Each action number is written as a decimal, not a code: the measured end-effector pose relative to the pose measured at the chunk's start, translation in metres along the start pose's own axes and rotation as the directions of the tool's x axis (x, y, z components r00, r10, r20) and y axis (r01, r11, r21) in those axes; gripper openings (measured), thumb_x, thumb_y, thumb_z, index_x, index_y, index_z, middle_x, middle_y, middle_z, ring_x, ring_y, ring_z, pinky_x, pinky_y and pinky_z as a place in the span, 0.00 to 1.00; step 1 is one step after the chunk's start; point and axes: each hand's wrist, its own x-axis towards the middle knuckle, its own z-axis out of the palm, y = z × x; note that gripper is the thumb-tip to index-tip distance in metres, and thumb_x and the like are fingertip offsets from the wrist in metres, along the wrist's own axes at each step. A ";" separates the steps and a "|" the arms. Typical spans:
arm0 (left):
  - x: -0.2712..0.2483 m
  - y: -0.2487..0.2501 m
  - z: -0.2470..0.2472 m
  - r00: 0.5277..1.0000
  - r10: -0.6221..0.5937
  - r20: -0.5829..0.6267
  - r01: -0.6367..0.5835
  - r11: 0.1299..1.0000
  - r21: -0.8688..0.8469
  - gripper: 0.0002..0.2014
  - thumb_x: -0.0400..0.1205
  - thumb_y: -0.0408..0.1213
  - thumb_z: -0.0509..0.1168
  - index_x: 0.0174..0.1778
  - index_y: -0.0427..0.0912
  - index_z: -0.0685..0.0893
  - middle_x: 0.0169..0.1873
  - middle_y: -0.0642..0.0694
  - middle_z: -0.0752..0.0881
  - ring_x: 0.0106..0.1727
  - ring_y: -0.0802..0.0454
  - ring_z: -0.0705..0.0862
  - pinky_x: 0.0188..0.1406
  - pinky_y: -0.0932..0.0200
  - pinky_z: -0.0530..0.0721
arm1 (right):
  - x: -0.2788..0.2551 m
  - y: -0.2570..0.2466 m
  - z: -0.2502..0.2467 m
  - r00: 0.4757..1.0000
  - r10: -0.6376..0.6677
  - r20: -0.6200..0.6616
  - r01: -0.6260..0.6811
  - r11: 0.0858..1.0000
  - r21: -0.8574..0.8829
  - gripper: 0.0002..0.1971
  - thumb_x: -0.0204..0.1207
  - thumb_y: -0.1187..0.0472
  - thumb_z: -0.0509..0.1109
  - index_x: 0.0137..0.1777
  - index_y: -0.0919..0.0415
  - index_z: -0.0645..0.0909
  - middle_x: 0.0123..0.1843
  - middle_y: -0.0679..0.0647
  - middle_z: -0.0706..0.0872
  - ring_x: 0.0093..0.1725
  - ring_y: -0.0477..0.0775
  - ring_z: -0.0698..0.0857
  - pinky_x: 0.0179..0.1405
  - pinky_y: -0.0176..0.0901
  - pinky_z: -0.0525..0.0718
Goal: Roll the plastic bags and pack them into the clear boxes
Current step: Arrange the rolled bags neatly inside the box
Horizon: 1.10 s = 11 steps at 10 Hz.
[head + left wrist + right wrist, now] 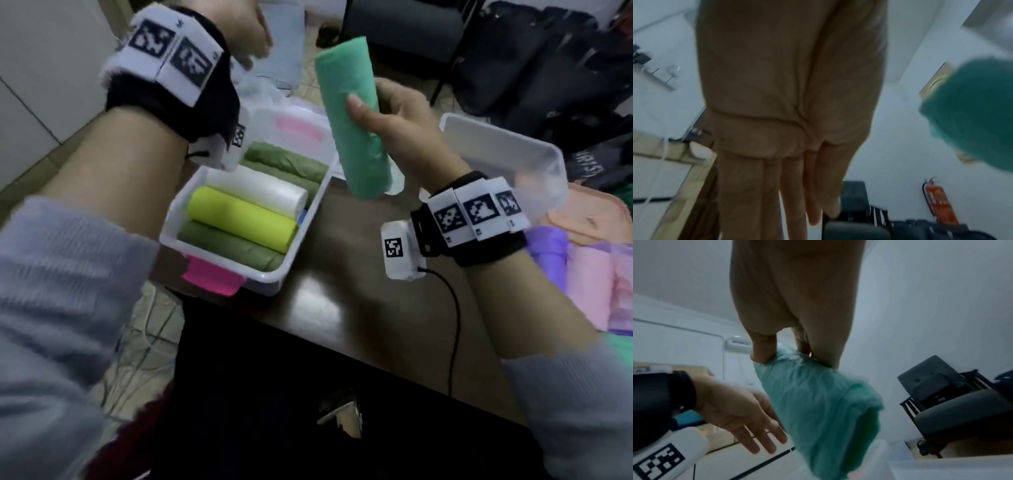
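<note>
My right hand (380, 113) grips a rolled mint-green plastic bag (352, 116) and holds it tilted in the air above the table; the green bag (818, 402) fills the right wrist view, with fingers (762, 352) wrapped round it. My left hand (243, 31) hovers to the left of the roll with straight fingers (777, 186), holding nothing; the green roll (970, 110) shows at its right. Below, a clear box (301, 219) holds several rolled bags: olive, yellow (239, 222) and white (260, 192).
A second clear box (507, 150) stands at the right, empty as far as I can see. Loose pink and purple bags (589, 277) lie at the right table edge. A black cable (452, 315) crosses the dark table. Chairs and dark bags stand beyond.
</note>
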 end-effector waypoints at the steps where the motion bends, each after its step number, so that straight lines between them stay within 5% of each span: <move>1: 0.028 -0.037 0.009 0.994 -0.091 0.060 0.088 0.994 0.058 0.13 0.80 0.34 0.65 0.60 0.35 0.84 0.52 0.39 0.87 0.53 0.41 0.86 0.61 0.48 0.82 | 0.030 -0.008 0.021 0.993 -0.104 0.050 0.109 0.987 -0.114 0.13 0.77 0.56 0.69 0.57 0.63 0.81 0.48 0.57 0.86 0.46 0.52 0.86 0.49 0.53 0.86; 2: 0.053 -0.070 0.028 0.956 -0.189 0.225 0.174 0.981 0.085 0.11 0.75 0.36 0.71 0.51 0.36 0.84 0.47 0.39 0.88 0.48 0.40 0.88 0.56 0.43 0.85 | 0.068 -0.010 0.049 0.986 -0.102 0.134 0.146 0.913 -0.381 0.18 0.78 0.54 0.69 0.63 0.63 0.80 0.50 0.52 0.84 0.49 0.50 0.85 0.52 0.49 0.84; 3: 0.060 -0.080 0.029 0.897 -0.180 0.404 0.219 0.974 -0.051 0.08 0.78 0.40 0.68 0.42 0.38 0.81 0.33 0.42 0.88 0.37 0.47 0.85 0.43 0.51 0.85 | 0.095 -0.001 0.064 0.959 0.097 0.265 0.114 0.725 -0.679 0.19 0.79 0.50 0.66 0.62 0.63 0.80 0.48 0.52 0.80 0.47 0.50 0.78 0.40 0.38 0.70; 4: 0.060 -0.074 0.035 0.853 -0.176 0.492 0.311 0.927 -0.209 0.18 0.89 0.42 0.50 0.38 0.36 0.74 0.30 0.44 0.81 0.22 0.53 0.83 0.38 0.52 0.81 | 0.106 0.007 0.070 0.927 0.247 0.282 0.090 0.585 -0.806 0.22 0.79 0.44 0.65 0.61 0.62 0.81 0.52 0.57 0.83 0.48 0.54 0.78 0.43 0.40 0.70; 5: 0.069 -0.079 0.038 0.841 -0.146 0.520 0.341 0.890 -0.302 0.25 0.86 0.57 0.48 0.40 0.37 0.75 0.35 0.44 0.76 0.24 0.52 0.82 0.35 0.55 0.85 | 0.117 0.004 0.069 0.889 0.360 0.282 0.059 0.521 -0.851 0.24 0.80 0.44 0.63 0.64 0.63 0.81 0.52 0.56 0.81 0.48 0.53 0.78 0.45 0.40 0.70; 7: 0.071 -0.086 0.032 0.803 -0.088 0.589 0.297 0.917 -0.267 0.23 0.80 0.59 0.57 0.44 0.38 0.77 0.40 0.45 0.78 0.39 0.52 0.78 0.38 0.60 0.84 | 0.121 0.001 0.066 0.825 0.466 0.320 0.058 0.493 -0.868 0.26 0.81 0.41 0.60 0.68 0.62 0.78 0.54 0.56 0.82 0.50 0.54 0.78 0.50 0.42 0.73; 8: 0.070 -0.083 0.040 0.783 -0.109 0.612 0.318 0.916 -0.244 0.14 0.83 0.46 0.60 0.36 0.41 0.72 0.33 0.47 0.69 0.32 0.54 0.67 0.36 0.66 0.70 | 0.117 0.003 0.073 0.791 0.510 0.338 0.124 0.407 -0.905 0.28 0.81 0.40 0.58 0.71 0.60 0.75 0.63 0.57 0.80 0.53 0.54 0.75 0.52 0.44 0.70; 9: 0.072 -0.082 0.041 0.826 -0.142 0.545 0.298 0.931 -0.209 0.14 0.83 0.46 0.62 0.38 0.40 0.75 0.35 0.44 0.75 0.34 0.52 0.73 0.45 0.63 0.76 | 0.116 0.005 0.074 0.791 0.510 0.337 0.129 0.400 -0.908 0.29 0.82 0.40 0.56 0.72 0.61 0.74 0.65 0.57 0.80 0.53 0.54 0.75 0.52 0.44 0.69; 10: 0.067 -0.079 0.037 0.819 -0.144 0.556 0.308 0.927 -0.214 0.16 0.81 0.49 0.64 0.50 0.37 0.77 0.38 0.46 0.77 0.36 0.54 0.76 0.48 0.61 0.78 | 0.112 0.008 0.070 0.825 0.449 0.344 0.131 0.441 -0.888 0.27 0.81 0.41 0.59 0.70 0.59 0.76 0.63 0.56 0.81 0.52 0.53 0.75 0.49 0.42 0.67; 11: 0.065 -0.073 0.036 0.829 -0.167 0.534 0.300 0.939 -0.171 0.15 0.81 0.47 0.64 0.40 0.37 0.77 0.32 0.48 0.77 0.31 0.55 0.77 0.36 0.65 0.80 | 0.107 0.012 0.065 0.873 0.361 0.327 0.079 0.557 -0.827 0.28 0.79 0.43 0.64 0.73 0.60 0.75 0.66 0.55 0.82 0.59 0.51 0.79 0.50 0.37 0.69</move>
